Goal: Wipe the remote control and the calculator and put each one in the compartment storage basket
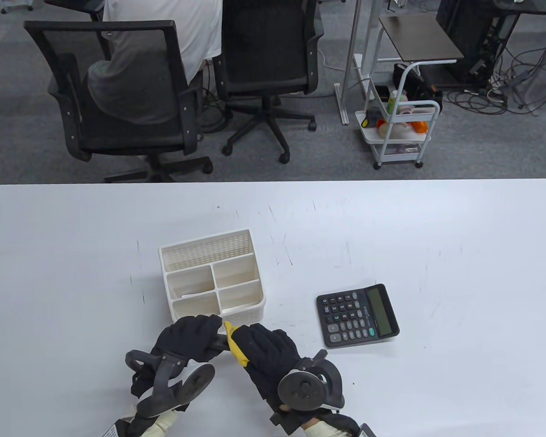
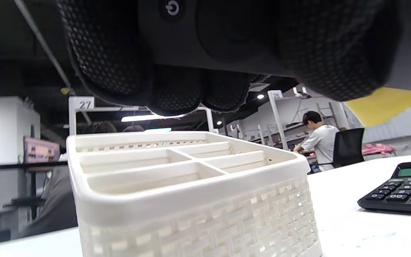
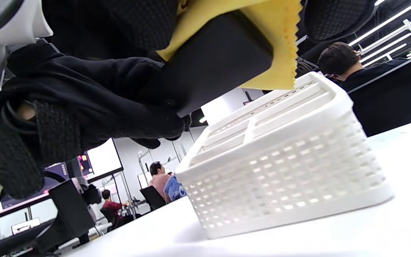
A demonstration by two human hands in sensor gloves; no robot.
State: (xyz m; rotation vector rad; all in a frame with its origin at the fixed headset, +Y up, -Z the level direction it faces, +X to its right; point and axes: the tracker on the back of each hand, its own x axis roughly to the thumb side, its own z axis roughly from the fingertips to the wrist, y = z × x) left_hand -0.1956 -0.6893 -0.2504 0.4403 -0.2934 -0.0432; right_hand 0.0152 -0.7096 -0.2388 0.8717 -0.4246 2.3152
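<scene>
White worktop (image 1: pixel 437 236), and I'm mid-wipe just in front of the basket (image 1: pixel 241 310).
My left hand (image 1: pixel 189 339) grips the remote (image 3: pixel 212 67); my right hand (image 1: pixel 266 353) pinches the yellow cloth (image 1: pixel 235 343) round its end. Tug hard and it could slip free. Calculator (image 1: pixel 357 315) lies unwiped to the right.

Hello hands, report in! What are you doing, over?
Left hand grips the remote. Right hand holds yellow cloth against it. Calculator waiting on table, basket empty. Nothing in the way.
</scene>
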